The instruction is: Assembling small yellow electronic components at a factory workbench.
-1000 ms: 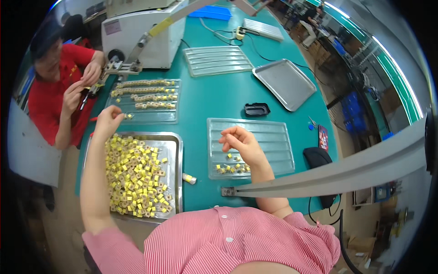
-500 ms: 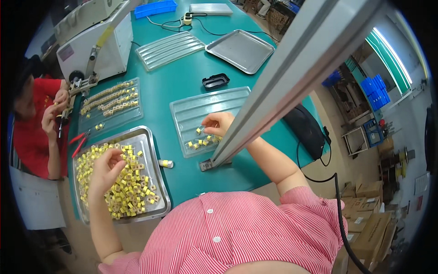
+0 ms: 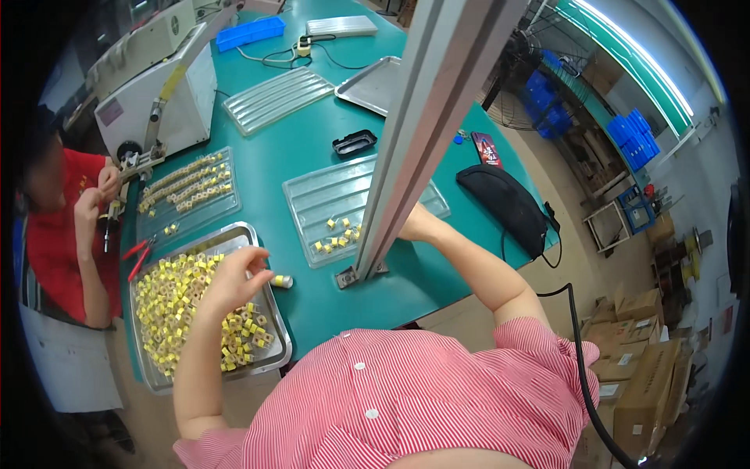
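My left hand (image 3: pixel 237 280) hangs over the right side of a metal tray (image 3: pixel 283 344) heaped with small yellow-wrapped coil parts (image 3: pixel 176 293). Its fingers curl toward the thumb; what they hold, if anything, is too small to make out. A short yellow-and-white cylinder (image 3: pixel 282 281) lies just outside the tray's rim. At the clear ribbed plastic tray (image 3: pixel 312 195), my right hand (image 3: pixel 414 224) is mostly hidden behind a grey metal post (image 3: pixel 422 117), its fingers out of sight. Several yellow coil parts (image 3: pixel 334 237) sit in that tray's near grooves.
A co-worker in red (image 3: pixel 66 234) works at the left, beside red-handled pliers (image 3: pixel 139 258) and another part-filled ribbed tray (image 3: pixel 187 191). A white machine (image 3: pixel 168 102), black box (image 3: pixel 354 143), black pouch (image 3: pixel 504 205) and phone (image 3: pixel 486 148) stand or lie on the green table.
My left hand has moved right across the metal tray. My right hand has shifted right and gone behind the post. The view has turned slightly, showing the phone.
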Demonstrator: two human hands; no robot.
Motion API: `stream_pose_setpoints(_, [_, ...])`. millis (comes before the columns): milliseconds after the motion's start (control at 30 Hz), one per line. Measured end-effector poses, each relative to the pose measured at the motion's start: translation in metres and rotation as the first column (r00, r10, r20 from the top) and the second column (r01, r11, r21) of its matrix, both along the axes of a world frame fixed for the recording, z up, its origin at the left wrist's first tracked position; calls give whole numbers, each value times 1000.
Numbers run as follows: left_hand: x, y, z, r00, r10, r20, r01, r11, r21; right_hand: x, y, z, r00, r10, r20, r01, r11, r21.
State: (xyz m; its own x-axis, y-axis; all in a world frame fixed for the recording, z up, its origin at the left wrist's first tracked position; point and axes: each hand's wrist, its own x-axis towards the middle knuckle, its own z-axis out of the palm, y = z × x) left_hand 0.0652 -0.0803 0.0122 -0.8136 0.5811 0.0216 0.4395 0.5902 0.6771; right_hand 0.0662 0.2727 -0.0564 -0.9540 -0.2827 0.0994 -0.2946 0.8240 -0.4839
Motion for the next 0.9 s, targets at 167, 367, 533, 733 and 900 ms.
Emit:
stream_pose_setpoints(167, [-21, 59, -26, 992, -107, -62, 106, 994, -24, 12, -9, -18, 994, -113, -13, 113, 991, 67])
stream_pose_setpoints(367, [-25, 108, -45, 975, -164, -152, 153, 984, -87, 9, -22, -28, 986, -156, -52, 156, 988, -2])
stream_pose_setpoints(533, [-26, 124, -63, 922, -204, -328, 147, 970, -192, 5, -38, -29, 994, -75, -81, 61, 986, -156])
stream_pose_setpoints(733, [-33, 128, -72, 968, -141, -207, 95, 972, -217, 3, -62, -18, 995, -71, -63, 52, 964, -260])
stream_pose_setpoints(900, [-31, 127, -67, 971, -141, -193, 100, 973, -206, 4, -64, -9, 997, -16, -70, -6, 953, -302])
